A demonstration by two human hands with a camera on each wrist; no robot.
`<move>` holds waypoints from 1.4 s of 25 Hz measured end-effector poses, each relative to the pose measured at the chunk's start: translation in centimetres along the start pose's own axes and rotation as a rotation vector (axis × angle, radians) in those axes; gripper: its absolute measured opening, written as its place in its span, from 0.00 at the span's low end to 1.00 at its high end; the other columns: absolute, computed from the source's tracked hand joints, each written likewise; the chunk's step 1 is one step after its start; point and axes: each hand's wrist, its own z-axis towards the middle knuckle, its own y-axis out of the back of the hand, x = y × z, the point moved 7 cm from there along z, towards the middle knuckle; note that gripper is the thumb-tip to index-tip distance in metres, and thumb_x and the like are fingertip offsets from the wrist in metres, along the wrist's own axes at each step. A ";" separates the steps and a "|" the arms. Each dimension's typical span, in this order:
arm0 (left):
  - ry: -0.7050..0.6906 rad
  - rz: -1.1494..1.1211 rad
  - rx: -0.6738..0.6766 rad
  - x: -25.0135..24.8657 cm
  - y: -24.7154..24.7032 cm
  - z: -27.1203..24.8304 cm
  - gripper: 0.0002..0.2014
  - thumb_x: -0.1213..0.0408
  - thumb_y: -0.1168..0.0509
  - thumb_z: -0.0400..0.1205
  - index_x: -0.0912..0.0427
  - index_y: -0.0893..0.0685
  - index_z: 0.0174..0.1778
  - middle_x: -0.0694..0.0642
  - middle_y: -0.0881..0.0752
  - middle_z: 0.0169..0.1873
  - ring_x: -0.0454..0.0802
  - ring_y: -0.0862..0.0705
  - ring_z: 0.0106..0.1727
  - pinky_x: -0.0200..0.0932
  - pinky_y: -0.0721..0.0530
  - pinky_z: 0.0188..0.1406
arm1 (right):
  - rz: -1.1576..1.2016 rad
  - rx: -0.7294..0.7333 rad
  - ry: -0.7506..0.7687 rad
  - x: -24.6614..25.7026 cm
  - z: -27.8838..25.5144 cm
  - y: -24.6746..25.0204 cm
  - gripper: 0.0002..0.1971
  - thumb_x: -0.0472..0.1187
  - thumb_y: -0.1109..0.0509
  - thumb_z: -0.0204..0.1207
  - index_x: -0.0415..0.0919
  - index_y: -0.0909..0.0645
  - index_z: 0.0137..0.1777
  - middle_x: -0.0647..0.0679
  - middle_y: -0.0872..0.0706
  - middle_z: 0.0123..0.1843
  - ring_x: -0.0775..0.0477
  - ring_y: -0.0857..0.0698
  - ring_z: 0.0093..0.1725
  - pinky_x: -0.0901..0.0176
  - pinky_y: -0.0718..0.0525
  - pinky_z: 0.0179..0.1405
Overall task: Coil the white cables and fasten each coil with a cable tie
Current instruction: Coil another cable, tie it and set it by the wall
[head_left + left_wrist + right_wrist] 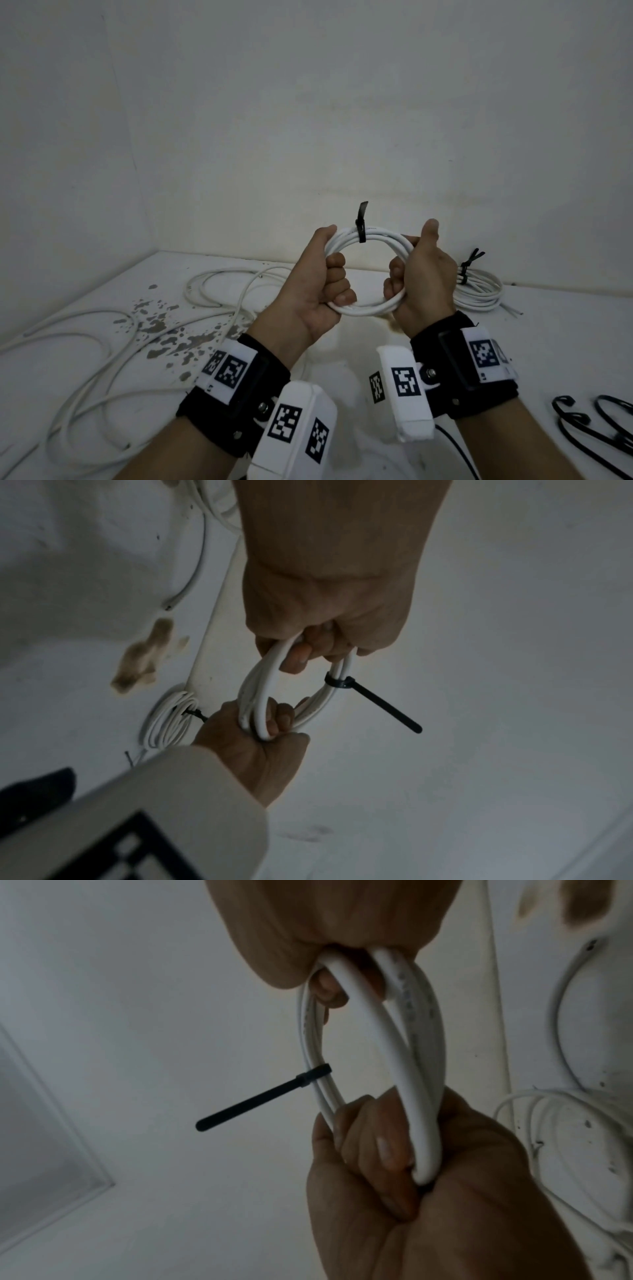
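Observation:
I hold a white cable coil (pixel 368 238) upright in the air above the table. My left hand (pixel 334 279) grips its left side and my right hand (pixel 406 274) grips its right side, fingers curled through the ring. A black cable tie (pixel 360 224) is cinched round the top strands, its tail sticking up. In the left wrist view the coil (pixel 262 696) hangs between both fists with the tie (pixel 371 697) pointing sideways. The right wrist view shows the coil (pixel 375 1045) and tie (pixel 260 1099) the same way.
A second tied coil (pixel 481 293) with its black tie (pixel 466 269) lies on the white table (pixel 565 342) behind my right hand. Loose white cables (pixel 137 329) sprawl over the left side near dark stains (pixel 161 325). Spare black ties (pixel 589 423) lie at the front right.

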 end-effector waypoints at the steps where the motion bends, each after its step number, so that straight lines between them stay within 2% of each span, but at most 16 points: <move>1: 0.007 0.011 0.003 0.0 0.0 0.0 0.26 0.45 0.35 0.81 0.52 0.37 0.23 0.46 0.46 0.13 0.43 0.47 0.11 0.36 0.44 0.14 | -0.019 -0.013 0.025 0.2 0.0 0.0 0.29 0.64 0.44 0.86 0.40 0.19 0.38 0.47 0.29 0.20 0.50 0.34 0.14 0.65 0.33 0.17; 5: -0.024 0.106 -0.006 -0.4 0.2 -0.2 0.30 0.41 0.33 0.79 0.50 0.41 0.20 0.46 0.47 0.16 0.43 0.48 0.14 0.38 0.42 0.16 | -0.129 -0.015 0.276 1.2 -0.2 -0.1 0.33 0.63 0.43 0.86 0.34 0.17 0.35 0.38 0.28 0.21 0.43 0.32 0.14 0.60 0.25 0.13; 7: -0.053 0.128 -0.035 -0.9 0.4 -0.2 0.31 0.39 0.32 0.78 0.49 0.41 0.19 0.46 0.46 0.17 0.43 0.48 0.15 0.36 0.43 0.15 | -0.148 0.030 0.315 1.3 -0.4 -0.6 0.34 0.63 0.43 0.86 0.32 0.17 0.36 0.36 0.28 0.22 0.42 0.31 0.16 0.60 0.24 0.13; 10: -0.100 0.116 -0.095 -1.5 1.1 0.0 0.32 0.37 0.32 0.78 0.49 0.40 0.18 0.46 0.45 0.17 0.43 0.47 0.15 0.35 0.45 0.14 | -0.178 0.185 0.160 0.6 -0.2 -1.2 0.32 0.64 0.47 0.87 0.35 0.18 0.44 0.38 0.26 0.22 0.42 0.28 0.16 0.57 0.20 0.17; 12: -0.101 0.104 -0.091 -1.7 1.5 0.3 0.31 0.35 0.34 0.78 0.50 0.38 0.19 0.46 0.44 0.17 0.43 0.46 0.15 0.35 0.45 0.14 | -0.265 0.326 0.014 -0.2 0.1 -1.5 0.32 0.65 0.48 0.86 0.35 0.18 0.51 0.42 0.22 0.23 0.41 0.22 0.19 0.49 0.13 0.28; 13: -0.090 0.083 -0.084 -1.8 1.8 0.4 0.30 0.35 0.35 0.78 0.51 0.35 0.21 0.46 0.44 0.17 0.43 0.46 0.14 0.36 0.45 0.14 | -0.325 0.379 -0.041 -0.6 0.2 -1.5 0.32 0.65 0.46 0.86 0.35 0.18 0.53 0.42 0.19 0.26 0.39 0.18 0.23 0.45 0.12 0.35; 15: -0.087 0.012 -0.087 -2.3 2.6 0.7 0.28 0.37 0.35 0.79 0.54 0.32 0.24 0.46 0.42 0.15 0.42 0.45 0.13 0.34 0.45 0.13 | -0.430 0.464 -0.116 -1.0 0.3 -1.3 0.28 0.64 0.40 0.84 0.36 0.16 0.54 0.40 0.14 0.36 0.36 0.12 0.34 0.43 0.11 0.41; 17: -0.091 -0.066 -0.105 -2.6 3.6 1.2 0.26 0.39 0.34 0.79 0.55 0.31 0.27 0.46 0.42 0.15 0.42 0.45 0.12 0.34 0.44 0.11 | -0.502 0.586 -0.148 -1.3 -0.1 -1.2 0.21 0.55 0.31 0.83 0.35 0.16 0.57 0.36 0.13 0.43 0.35 0.10 0.40 0.41 0.09 0.42; 19: -0.065 -0.102 -0.099 -2.2 4.1 1.8 0.25 0.41 0.34 0.79 0.56 0.30 0.28 0.46 0.42 0.14 0.42 0.44 0.12 0.34 0.42 0.11 | -0.523 0.670 -0.155 -1.6 -0.7 -1.0 0.14 0.42 0.25 0.80 0.31 0.16 0.58 0.35 0.13 0.46 0.35 0.10 0.40 0.44 0.09 0.41; 22: 0.014 -0.077 -0.066 -0.4 4.1 2.6 0.22 0.44 0.34 0.80 0.58 0.25 0.30 0.48 0.35 0.16 0.43 0.35 0.15 0.35 0.31 0.18 | -0.448 0.560 -0.176 -1.9 0.3 0.6 0.10 0.32 0.25 0.78 0.28 0.16 0.57 0.32 0.13 0.46 0.35 0.11 0.38 0.51 0.08 0.37; 25: 0.101 -0.037 -0.026 2.0 3.2 2.9 0.18 0.51 0.34 0.81 0.60 0.22 0.32 0.54 0.25 0.24 0.48 0.22 0.26 0.41 0.17 0.31 | -0.374 0.411 -0.225 -2.1 1.9 3.7 0.12 0.29 0.25 0.77 0.24 0.17 0.58 0.27 0.12 0.50 0.31 0.11 0.44 0.53 0.07 0.37; 28: 0.156 0.052 -0.037 4.0 1.7 4.2 0.12 0.58 0.36 0.82 0.64 0.19 0.41 0.59 0.19 0.34 0.54 0.16 0.37 0.48 0.14 0.44 | -0.339 0.331 -0.281 -2.6 3.1 7.0 0.07 0.29 0.27 0.78 0.25 0.16 0.53 0.28 0.10 0.46 0.35 0.08 0.40 0.56 0.08 0.34; 30: 0.189 0.176 -0.044 5.3 0.2 5.8 0.06 0.64 0.38 0.80 0.62 0.19 0.44 0.59 0.18 0.38 0.55 0.17 0.39 0.49 0.15 0.44 | -0.289 0.234 -0.301 -2.7 4.6 9.4 0.05 0.28 0.28 0.79 0.25 0.16 0.51 0.31 0.10 0.42 0.40 0.08 0.34 0.58 0.09 0.31; 31: 0.196 0.228 -0.048 5.7 -0.5 6.5 0.05 0.66 0.39 0.79 0.61 0.19 0.43 0.59 0.18 0.38 0.54 0.18 0.40 0.48 0.15 0.42 | -0.252 0.189 -0.311 -2.8 5.5 10.6 0.04 0.27 0.28 0.79 0.26 0.16 0.51 0.32 0.11 0.42 0.41 0.09 0.35 0.58 0.09 0.31; 33: 0.187 0.312 -0.072 6.7 -1.7 8.6 0.08 0.70 0.43 0.77 0.61 0.18 0.40 0.58 0.19 0.38 0.54 0.21 0.39 0.48 0.17 0.40 | -0.182 0.115 -0.341 -3.6 7.4 12.5 0.03 0.27 0.28 0.79 0.26 0.16 0.49 0.31 0.12 0.46 0.41 0.11 0.39 0.58 0.09 0.30; 35: 0.152 0.361 -0.102 7.7 -2.5 10.8 0.12 0.73 0.47 0.77 0.61 0.18 0.39 0.57 0.18 0.36 0.52 0.22 0.37 0.46 0.19 0.37 | -0.159 0.062 -0.372 -4.7 9.3 13.7 0.01 0.26 0.28 0.78 0.26 0.16 0.47 0.32 0.12 0.43 0.42 0.12 0.38 0.59 0.11 0.27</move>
